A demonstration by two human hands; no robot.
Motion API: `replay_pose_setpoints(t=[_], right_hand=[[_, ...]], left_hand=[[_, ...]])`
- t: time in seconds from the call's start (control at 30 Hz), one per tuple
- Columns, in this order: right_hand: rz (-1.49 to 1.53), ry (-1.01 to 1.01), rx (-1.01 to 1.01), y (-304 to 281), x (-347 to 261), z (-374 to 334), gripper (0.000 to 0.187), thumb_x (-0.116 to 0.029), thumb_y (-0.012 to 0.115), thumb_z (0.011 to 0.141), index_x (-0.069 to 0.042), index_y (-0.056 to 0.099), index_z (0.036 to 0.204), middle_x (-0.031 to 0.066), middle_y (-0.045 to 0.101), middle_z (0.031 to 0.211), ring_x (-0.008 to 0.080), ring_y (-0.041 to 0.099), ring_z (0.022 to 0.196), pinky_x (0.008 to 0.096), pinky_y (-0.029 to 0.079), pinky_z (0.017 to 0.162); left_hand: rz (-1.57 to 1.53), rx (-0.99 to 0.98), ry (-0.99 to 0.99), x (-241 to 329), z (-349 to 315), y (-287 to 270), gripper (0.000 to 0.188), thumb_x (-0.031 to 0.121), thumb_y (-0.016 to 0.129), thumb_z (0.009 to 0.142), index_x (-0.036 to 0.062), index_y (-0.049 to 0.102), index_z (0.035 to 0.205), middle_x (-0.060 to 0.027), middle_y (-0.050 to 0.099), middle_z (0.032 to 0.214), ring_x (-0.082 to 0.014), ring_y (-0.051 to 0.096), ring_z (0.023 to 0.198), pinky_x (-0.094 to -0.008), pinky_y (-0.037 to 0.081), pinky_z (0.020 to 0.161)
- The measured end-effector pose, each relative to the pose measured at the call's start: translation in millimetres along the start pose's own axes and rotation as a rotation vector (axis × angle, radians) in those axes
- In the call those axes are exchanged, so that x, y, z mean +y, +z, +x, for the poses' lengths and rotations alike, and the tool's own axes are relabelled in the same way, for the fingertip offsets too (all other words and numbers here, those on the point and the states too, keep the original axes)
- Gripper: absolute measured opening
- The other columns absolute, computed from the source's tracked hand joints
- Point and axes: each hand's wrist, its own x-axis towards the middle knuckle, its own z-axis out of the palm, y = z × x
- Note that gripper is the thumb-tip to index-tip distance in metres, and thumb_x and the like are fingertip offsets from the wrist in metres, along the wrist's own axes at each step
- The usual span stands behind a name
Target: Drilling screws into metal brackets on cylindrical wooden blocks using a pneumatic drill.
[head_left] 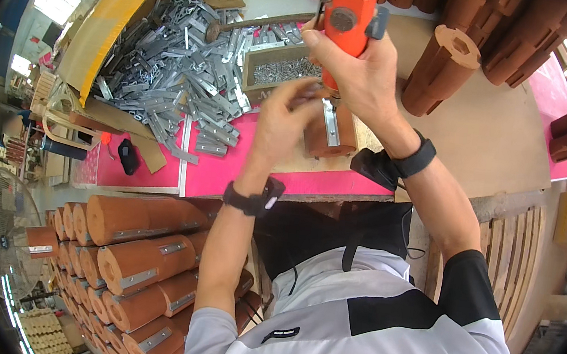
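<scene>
Our right hand (369, 71) is gripping an orange power tool (346, 27), fingers wrapped; our left hand (282, 115) is curling half-open, its hold unclear. Upper centre, a brown cylinder (348, 139) is lying below the tool, nearer the left, its metal strip (331, 125) running up-frame.

A manufacturing workshop: an orange power tool (347, 27) fills a worker's right hand (362, 70) over a bench (220, 167), where metal strips (188, 61) lie heaped left of the left hand (285, 116) and small fasteners (283, 73) fill a tray (247, 75) just beyond it. Brown cylinders (146, 263) are stacked below and left of both hands; a large fan (4, 236) stands farther left.
</scene>
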Motion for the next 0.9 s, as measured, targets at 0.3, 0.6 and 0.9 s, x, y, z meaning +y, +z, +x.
replay_pose_setpoints(t=[0.3, 0.6, 0.9], right_hand=[[-0.172, 0.024, 0.02, -31, -40, -10, 0.026, -0.013, 0.071, 0.086, -0.001, 0.058, 0.104, 0.0028, 0.063, 0.091, 0.0093, 0.06, 0.076, 0.0255, 0.052, 0.069], [-0.142, 0.071, 0.046, -42, -47, -16, 0.032, -0.017, 0.075, 0.081, -0.001, 0.059, 0.103, 0.0026, 0.063, 0.09, 0.0098, 0.056, 0.08, 0.0268, 0.048, 0.074], [-0.177, 0.04, 0.045, -35, -44, -12, 0.034, -0.022, 0.076, 0.081, -0.001, 0.059, 0.102, 0.0037, 0.063, 0.087, 0.0113, 0.056, 0.078, 0.0285, 0.049, 0.072]], left_hand=[[0.99, -0.196, -0.285, -26, 108, -38, 0.018, 0.017, 0.07, 0.076, 0.01, 0.076, 0.091, -0.0198, 0.069, 0.097, -0.0351, 0.066, 0.096, -0.0417, 0.051, 0.086], [0.832, -0.027, -0.248, -45, 106, -41, 0.02, 0.019, 0.074, 0.072, 0.007, 0.076, 0.087, -0.015, 0.072, 0.084, -0.0266, 0.069, 0.079, -0.0348, 0.052, 0.077], [0.582, 0.274, 0.055, -26, 78, -42, 0.02, 0.021, 0.071, 0.076, 0.0052, 0.076, 0.088, -0.017, 0.072, 0.084, -0.0303, 0.07, 0.08, -0.037, 0.053, 0.075]])
